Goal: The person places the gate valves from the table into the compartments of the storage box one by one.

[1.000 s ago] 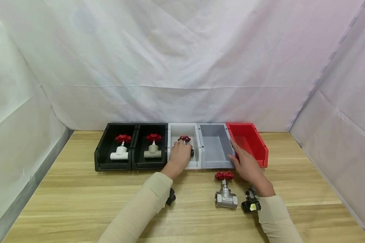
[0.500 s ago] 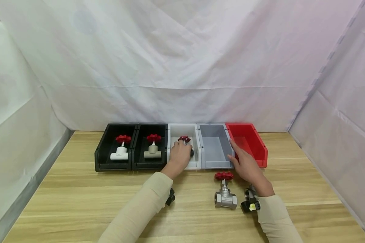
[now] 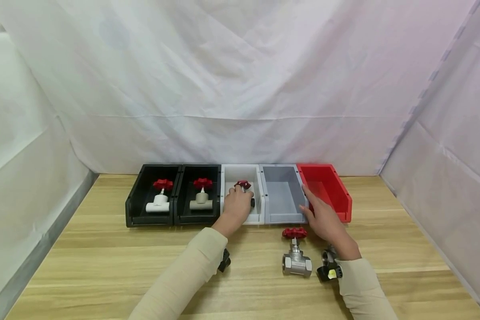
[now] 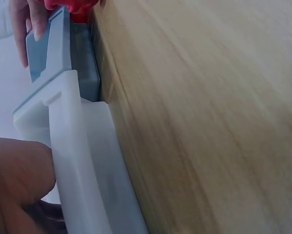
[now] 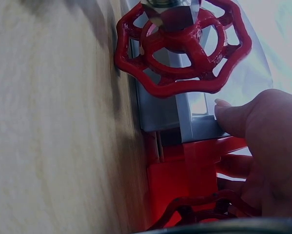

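Note:
My left hand point(image 3: 238, 205) reaches into the white bin point(image 3: 257, 218) and holds a valve with a red handwheel point(image 3: 243, 184). A dark end of that valve shows beside my fingers; most of its body is hidden. In the left wrist view, part of my left hand point(image 4: 19, 180) is behind the white bin's front wall. My right hand point(image 3: 324, 218) rests at the side wall between the grey bin point(image 3: 286, 218) and the red bin point(image 3: 346, 213). In the right wrist view, its thumb point(image 5: 236, 119) touches the grey bin's edge, with other fingers by the red bin.
A steel valve point(image 3: 297, 261) with a red handwheel stands before the grey bin. Another metal valve point(image 3: 329, 255) is partly hidden under my right wrist. Two black bins at left hold a white valve point(image 3: 158, 203) and a beige valve point(image 3: 202, 201). White cloth point(image 3: 240, 80) hangs behind.

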The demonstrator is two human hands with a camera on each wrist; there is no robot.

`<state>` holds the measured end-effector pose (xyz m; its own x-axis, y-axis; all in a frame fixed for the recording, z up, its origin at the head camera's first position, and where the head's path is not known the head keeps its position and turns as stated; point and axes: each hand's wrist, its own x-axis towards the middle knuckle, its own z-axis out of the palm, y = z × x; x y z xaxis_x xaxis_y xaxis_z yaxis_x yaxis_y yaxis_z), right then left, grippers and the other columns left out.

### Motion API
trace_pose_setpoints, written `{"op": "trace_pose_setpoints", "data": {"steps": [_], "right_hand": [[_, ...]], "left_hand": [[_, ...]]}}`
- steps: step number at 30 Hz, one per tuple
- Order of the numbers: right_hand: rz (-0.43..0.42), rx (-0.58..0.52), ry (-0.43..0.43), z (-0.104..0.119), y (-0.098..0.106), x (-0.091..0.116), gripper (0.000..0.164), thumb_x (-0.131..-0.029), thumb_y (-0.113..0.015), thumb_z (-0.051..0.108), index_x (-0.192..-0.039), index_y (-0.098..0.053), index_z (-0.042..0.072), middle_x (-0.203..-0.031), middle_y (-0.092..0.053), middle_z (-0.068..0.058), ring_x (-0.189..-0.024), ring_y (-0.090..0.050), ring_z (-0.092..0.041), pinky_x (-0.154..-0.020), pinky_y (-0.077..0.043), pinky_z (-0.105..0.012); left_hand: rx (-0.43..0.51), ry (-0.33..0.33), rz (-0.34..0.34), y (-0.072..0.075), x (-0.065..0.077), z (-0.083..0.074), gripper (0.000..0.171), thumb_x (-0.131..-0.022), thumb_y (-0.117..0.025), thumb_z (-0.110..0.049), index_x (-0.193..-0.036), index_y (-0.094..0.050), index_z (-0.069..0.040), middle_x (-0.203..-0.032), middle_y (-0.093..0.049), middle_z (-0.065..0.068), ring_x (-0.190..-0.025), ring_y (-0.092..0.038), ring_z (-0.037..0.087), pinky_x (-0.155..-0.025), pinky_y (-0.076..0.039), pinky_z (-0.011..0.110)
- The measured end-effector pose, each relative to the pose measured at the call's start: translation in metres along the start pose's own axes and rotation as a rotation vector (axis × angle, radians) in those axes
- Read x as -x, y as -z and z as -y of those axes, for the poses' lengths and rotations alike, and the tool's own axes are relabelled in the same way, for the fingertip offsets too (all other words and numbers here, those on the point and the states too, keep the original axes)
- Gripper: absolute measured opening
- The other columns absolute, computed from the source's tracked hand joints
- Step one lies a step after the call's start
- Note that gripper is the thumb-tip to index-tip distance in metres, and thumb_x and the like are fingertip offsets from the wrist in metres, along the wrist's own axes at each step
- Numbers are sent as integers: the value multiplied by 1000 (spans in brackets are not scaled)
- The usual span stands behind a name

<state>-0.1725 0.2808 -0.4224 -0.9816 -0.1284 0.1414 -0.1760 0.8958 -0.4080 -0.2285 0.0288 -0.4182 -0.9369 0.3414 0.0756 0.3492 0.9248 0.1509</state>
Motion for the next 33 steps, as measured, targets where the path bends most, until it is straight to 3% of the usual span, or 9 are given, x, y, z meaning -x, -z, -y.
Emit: {"op": "trace_pose_setpoints", "data": {"steps": [9,17,22,25,30,33], "right_hand": [[0,1,-6,0,-1,-1,81,-91,-66,21,-155,-15,21,-144,-39,-24,-125,-43,-44,-89,-44,-56],[7,-2,-12,0,0,1,82,-91,-66,22,-155,-14,21,-145,-38,-24,-125,-42,-44,-89,-43,-57],[2,-5,-14,0,0,2,82,-91,-66,22,-155,-14,21,-145,-37,-23,-126,-41,-44,-90,-43,-57],[4,-7,-14,1,0,2,82,-91,-66,23,-155,-14,22,-145,-37,-24,-126,-41,-44,-89,-43,-57],[8,1,-17,0,0,0,83,-91,-66,24,-155,-13,22,-145,-38,-23,-125,-42,-44,-88,-45,-56],[17,6,-19,-1,-1,-1,83,-91,-66,24,-155,-13,23,-145,-38,-23,-125,-42,-43,-87,-45,-56]], "left_hand": [[-80,-31,-42,13,6,-4,23,-95,-58,-17,-116,-68,-16,-113,-56,23,-100,-54,35,-82,-49,43],[-2,-81,-136,45,14,4,24,-91,-67,-28,-110,-69,-13,-96,-63,16,-91,-59,31,-74,-51,42],[36,-105,-206,66,24,17,26,-90,-68,-30,-110,-69,-13,-86,-59,11,-81,-56,27,-64,-49,37],[68,-117,-253,74,32,28,30,-89,-70,-29,-114,-68,-13,-90,-59,10,-80,-54,25,-64,-47,35],[98,-150,-335,75,48,50,36,-88,-70,-31,-119,-67,-14,-106,-60,12,-92,-56,27,-70,-48,38],[113,-184,-350,69,59,63,41,-88,-70,-32,-123,-64,-12,-118,-57,15,-103,-55,31,-77,-49,42]]}}
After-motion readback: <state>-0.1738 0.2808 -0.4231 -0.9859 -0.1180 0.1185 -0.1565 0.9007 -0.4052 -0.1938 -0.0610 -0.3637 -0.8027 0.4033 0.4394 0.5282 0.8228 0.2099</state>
